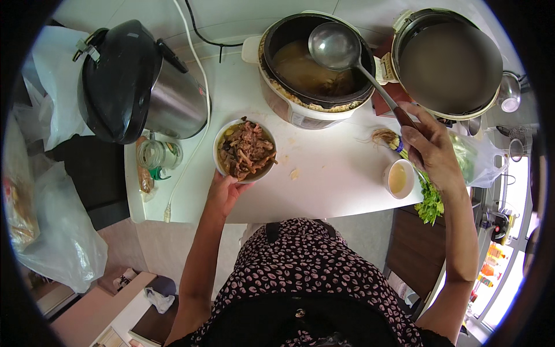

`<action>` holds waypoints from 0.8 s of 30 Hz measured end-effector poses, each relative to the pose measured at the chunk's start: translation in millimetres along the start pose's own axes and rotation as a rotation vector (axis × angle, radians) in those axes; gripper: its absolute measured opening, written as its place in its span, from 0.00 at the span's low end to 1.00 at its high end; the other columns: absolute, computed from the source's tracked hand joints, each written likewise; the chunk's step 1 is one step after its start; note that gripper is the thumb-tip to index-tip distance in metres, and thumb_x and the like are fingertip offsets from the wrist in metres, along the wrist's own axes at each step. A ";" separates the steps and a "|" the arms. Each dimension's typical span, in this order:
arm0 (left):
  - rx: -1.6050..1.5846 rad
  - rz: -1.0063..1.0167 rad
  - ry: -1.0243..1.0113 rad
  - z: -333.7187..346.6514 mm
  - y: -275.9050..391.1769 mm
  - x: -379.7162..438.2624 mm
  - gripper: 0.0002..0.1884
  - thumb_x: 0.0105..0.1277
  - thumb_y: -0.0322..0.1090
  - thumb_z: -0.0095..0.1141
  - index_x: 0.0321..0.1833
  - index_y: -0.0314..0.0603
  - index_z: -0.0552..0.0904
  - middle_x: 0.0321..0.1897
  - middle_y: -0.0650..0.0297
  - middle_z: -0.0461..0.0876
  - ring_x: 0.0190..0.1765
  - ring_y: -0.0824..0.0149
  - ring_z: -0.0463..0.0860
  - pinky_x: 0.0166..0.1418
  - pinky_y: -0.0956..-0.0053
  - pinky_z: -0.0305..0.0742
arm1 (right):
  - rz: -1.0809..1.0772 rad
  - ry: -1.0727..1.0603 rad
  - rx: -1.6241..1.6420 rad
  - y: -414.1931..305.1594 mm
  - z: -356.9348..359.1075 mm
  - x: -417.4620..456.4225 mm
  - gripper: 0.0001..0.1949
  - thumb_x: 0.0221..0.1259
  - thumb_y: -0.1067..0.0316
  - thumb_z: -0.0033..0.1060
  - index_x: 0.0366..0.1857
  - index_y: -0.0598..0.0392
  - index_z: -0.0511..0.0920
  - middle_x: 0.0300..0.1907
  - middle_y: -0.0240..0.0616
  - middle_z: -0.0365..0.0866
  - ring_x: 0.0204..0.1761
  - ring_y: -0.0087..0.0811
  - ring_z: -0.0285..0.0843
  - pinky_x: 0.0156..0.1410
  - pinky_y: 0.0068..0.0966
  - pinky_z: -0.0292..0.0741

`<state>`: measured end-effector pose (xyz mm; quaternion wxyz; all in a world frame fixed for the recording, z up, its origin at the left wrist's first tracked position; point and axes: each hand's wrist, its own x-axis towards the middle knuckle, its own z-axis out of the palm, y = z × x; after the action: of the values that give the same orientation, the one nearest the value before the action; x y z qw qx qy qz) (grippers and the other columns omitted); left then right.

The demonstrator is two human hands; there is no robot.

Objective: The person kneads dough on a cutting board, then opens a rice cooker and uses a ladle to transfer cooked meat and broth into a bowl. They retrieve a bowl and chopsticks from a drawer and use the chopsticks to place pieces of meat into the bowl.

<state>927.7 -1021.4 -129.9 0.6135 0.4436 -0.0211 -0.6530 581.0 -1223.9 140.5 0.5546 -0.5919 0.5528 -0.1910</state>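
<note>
My left hand (226,191) grips the near rim of a bowl (217,164) heaped with pieces of cooked meat (247,149) in broth. In my right hand (429,143) is the dark handle of a steel ladle (334,45). The ladle's round head is over the open electric pressure cooker (299,110), its rounded underside facing up. Brownish broth (299,65) with some solid pieces lies in the cooker's dark inner pot. Below my right hand stands a small white cup (403,191) of yellowish liquid, beside a bunch of leafy celery or coriander (429,197).
The cooker's raised lid (448,65) is at the right, its inner face blurred. A black-lidded steel appliance (173,99) stands left, with a glass jar (156,154) and a white cable (190,152) nearby. Plastic bags (65,234) hang far left. Food scraps (295,174) dot the white counter (329,186).
</note>
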 end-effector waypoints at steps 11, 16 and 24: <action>0.057 -0.021 0.036 -7.8 -1.4 3.7 0.42 0.61 0.18 0.46 0.79 0.52 0.53 0.72 0.56 0.67 0.69 0.52 0.76 0.68 0.50 0.79 | -0.596 0.144 -1.235 -16.9 0.3 36.8 0.23 0.59 0.77 0.60 0.62 0.57 0.77 0.41 0.52 0.85 0.39 0.56 0.84 0.46 0.45 0.81; -0.064 -0.058 0.032 -9.3 0.8 -3.1 0.40 0.64 0.21 0.49 0.80 0.52 0.52 0.71 0.55 0.69 0.67 0.51 0.78 0.67 0.52 0.80 | -0.618 0.126 -1.415 -26.9 -3.7 48.2 0.18 0.57 0.77 0.60 0.53 0.54 0.80 0.35 0.48 0.85 0.35 0.50 0.85 0.42 0.45 0.81; 0.104 -0.091 -0.004 -8.0 17.3 -30.8 0.38 0.73 0.29 0.44 0.83 0.50 0.45 0.65 0.37 0.72 0.63 0.40 0.80 0.67 0.49 0.79 | -0.473 0.009 -1.524 -58.1 3.7 42.5 0.10 0.60 0.75 0.59 0.45 0.55 0.81 0.32 0.48 0.85 0.37 0.51 0.87 0.46 0.44 0.82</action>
<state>941.6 -996.3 -107.8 0.5593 0.4742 -0.0360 -0.6790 623.2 -1272.2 173.3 -0.0601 -0.9089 0.3933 0.1247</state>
